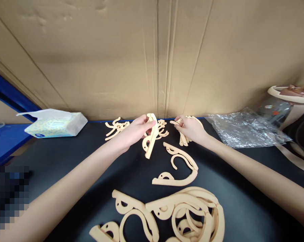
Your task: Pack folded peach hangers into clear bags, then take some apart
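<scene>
My left hand (138,130) is closed on a beige hanger piece (152,137), held tilted above the black table. At the back, my right hand (189,127) has its fingers on a pile of beige arm pieces (183,138); its fingertips are bent around or against one of them. Between and behind the hands lie small curved hook pieces (163,129). A hanger with its hook (184,181) rests on the table just in front of the hands. Nearer to me, several more hangers (217,215) overlap in a heap.
A tissue pack (53,124) stands at the back left, and more hook pieces (116,126) lie beside it. Crumpled clear plastic (247,129) and a strap (297,158) are at the right. A cardboard wall (103,60) closes off the back of the black table (86,168).
</scene>
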A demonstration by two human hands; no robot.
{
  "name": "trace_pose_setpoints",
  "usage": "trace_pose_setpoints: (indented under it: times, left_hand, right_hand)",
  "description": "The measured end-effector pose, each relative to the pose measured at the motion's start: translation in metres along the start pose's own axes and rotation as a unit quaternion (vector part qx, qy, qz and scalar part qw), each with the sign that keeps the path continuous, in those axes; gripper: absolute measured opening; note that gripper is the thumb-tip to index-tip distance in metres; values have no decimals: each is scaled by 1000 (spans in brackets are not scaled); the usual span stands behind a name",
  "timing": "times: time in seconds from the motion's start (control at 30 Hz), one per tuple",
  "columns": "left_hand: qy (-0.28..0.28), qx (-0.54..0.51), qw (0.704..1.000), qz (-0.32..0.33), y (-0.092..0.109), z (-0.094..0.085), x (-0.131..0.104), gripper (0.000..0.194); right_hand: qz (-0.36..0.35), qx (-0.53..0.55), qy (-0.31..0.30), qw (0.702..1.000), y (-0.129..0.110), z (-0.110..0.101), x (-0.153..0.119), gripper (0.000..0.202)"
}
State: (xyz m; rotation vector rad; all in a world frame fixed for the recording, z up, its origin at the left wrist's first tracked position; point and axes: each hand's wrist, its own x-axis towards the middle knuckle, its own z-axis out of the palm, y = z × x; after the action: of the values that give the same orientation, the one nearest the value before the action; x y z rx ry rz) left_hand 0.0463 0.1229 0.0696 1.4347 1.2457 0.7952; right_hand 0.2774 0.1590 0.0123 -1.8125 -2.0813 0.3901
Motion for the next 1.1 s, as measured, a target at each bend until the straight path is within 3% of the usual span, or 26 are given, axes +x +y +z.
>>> trace_pose_setpoints:
  times: [0.47, 0.7, 0.9, 1.1]
  left_hand:
    - [-7, -26, 1000, 11, 2, 0, -4, 30]
    - [7, -31, 999, 25, 2, -3, -4, 30]
    - [-13, -61, 998, 33, 4, -2, -4, 27]
    - [-71, -97, 992, 44, 6, -1, -3, 26]
  right_hand:
    - [-19, -118, 5, 993, -11, 2, -8, 35]
    - [-23, -178, 0, 984, -5, -12, -7, 37]
    - [-32, -108, 4, 994, 3, -7, -1, 36]
    - [-98, 90, 22, 991, -13, -11, -8, 36]
